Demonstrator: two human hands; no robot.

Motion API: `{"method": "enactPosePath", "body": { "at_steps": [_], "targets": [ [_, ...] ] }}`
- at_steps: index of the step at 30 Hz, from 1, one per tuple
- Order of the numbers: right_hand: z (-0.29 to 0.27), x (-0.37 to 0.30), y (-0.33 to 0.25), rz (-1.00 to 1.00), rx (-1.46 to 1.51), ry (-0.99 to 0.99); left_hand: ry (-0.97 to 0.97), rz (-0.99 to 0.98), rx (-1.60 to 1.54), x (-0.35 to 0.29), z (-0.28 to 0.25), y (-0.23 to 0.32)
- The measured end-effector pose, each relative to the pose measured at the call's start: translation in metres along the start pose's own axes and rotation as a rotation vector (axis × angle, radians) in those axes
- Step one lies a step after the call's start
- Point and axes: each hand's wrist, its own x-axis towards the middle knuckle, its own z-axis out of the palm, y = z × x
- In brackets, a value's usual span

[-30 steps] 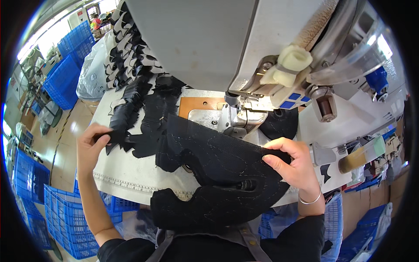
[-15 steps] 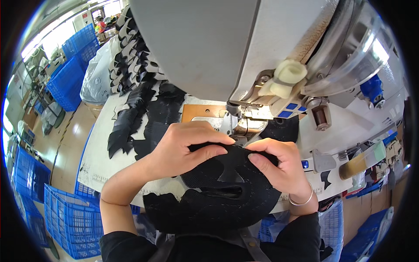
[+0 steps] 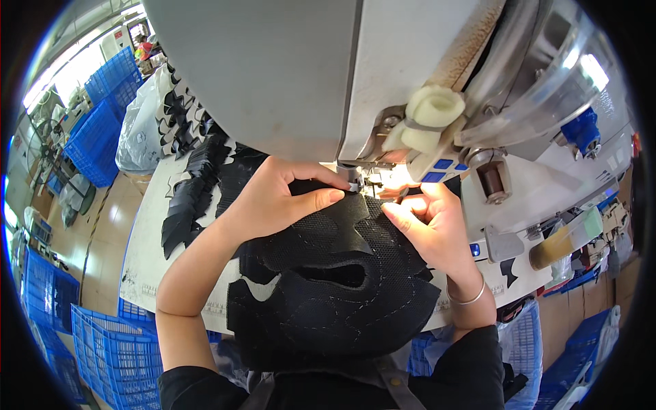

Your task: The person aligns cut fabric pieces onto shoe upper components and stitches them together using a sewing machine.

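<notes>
A black mesh shoe upper [image 3: 328,307] with an oval opening and pale stitch lines spreads before me, its far edge at the sewing machine's presser foot [image 3: 354,184]. On it lies a smooth dark patch [image 3: 350,229]. My left hand [image 3: 283,195] grips the upper's far edge left of the foot, thumb on top and forefinger reaching the foot. At the right of the foot my right hand [image 3: 434,225] holds the edge, thumb on the mesh and fingers bent. Its lower fingertips are partly hidden. The machine's lamp lights the stitching spot.
The grey machine head [image 3: 260,68] hangs over the work. Stacks of black cut pieces [image 3: 188,198] lie on the white table [image 3: 147,246] at left. A thread spool [image 3: 490,181] sits on the right. Blue crates [image 3: 116,355] stand on the floor.
The upper's far edge has gone forward to the presser foot and lies flatter. Both hands have moved forward with it. The whole view has shifted slightly.
</notes>
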Motion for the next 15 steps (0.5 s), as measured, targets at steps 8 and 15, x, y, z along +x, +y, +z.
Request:
{"method": "enactPosePath", "body": {
  "at_steps": [8, 15],
  "targets": [
    [-0.001, 0.008, -0.002, 0.096, 0.078, 0.102, -0.041, -0.024, 0.066, 0.020, -0.010, -0.006],
    [-0.003, 0.008, 0.001, 0.178, 0.082, 0.120, -0.076, 0.141, 0.182, 0.034, -0.015, -0.019]
  ]
}}
